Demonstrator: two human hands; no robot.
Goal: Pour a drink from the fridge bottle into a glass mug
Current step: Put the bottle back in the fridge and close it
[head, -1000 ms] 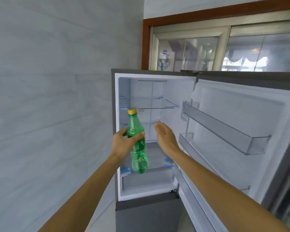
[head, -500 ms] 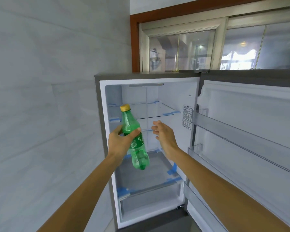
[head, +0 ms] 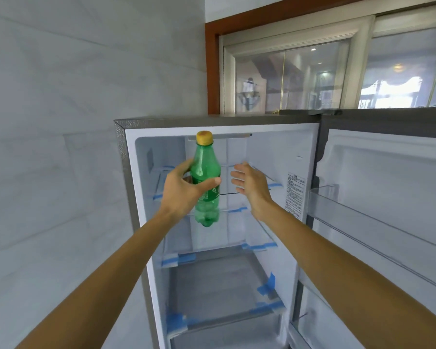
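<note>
A green plastic bottle [head: 206,172] with a yellow cap is held upright in front of the open fridge [head: 237,222]. My left hand [head: 181,190] is wrapped around its middle, thumb across the label. My right hand [head: 251,187] hovers just to the right of the bottle, fingers spread, holding nothing and not touching it. No glass mug is in view.
The fridge interior has glass shelves [head: 249,245] with blue tape at the corners. Its door [head: 388,210] stands open to the right with clear door racks. A grey tiled wall [head: 61,147] is close on the left. A window [head: 312,79] is above the fridge.
The view has tilted and shifted so the fridge sits more centred. The bottle in my left hand now appears higher against the upper shelves. My right hand stays beside it, open.
</note>
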